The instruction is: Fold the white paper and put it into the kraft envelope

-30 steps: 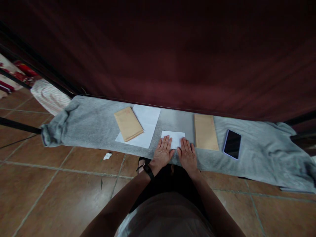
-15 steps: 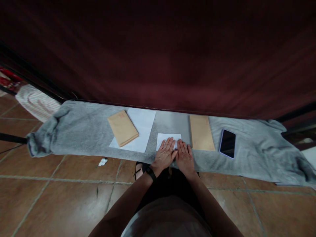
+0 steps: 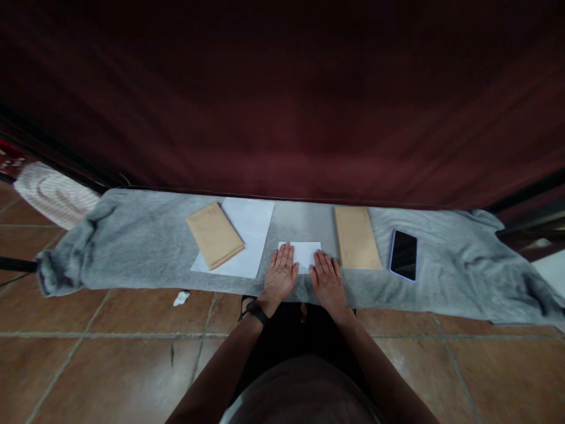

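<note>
A small white folded-looking sheet of paper point(image 3: 306, 257) lies flat on the grey cloth in front of me. My left hand point(image 3: 281, 272) rests flat on its left end, fingers stretched out. On the right end lies my right hand point(image 3: 328, 279), also flat, partly on the paper and partly on the cloth. Just right of that hand is a brown envelope stack point(image 3: 358, 238). Further left, another brown envelope stack point(image 3: 215, 237) sits askew on larger white sheets point(image 3: 256, 229).
A phone point(image 3: 403, 255) in a purple case lies right of the envelopes. Grey cloth point(image 3: 136, 241) covers the long narrow surface. Behind it hangs a dark red curtain point(image 3: 282, 118). A crumpled white scrap point(image 3: 180, 298) is on the tiled floor point(image 3: 132, 365).
My hands have slid apart, the left one moving left and the right one slightly right, so the middle of the small paper now shows between them.
</note>
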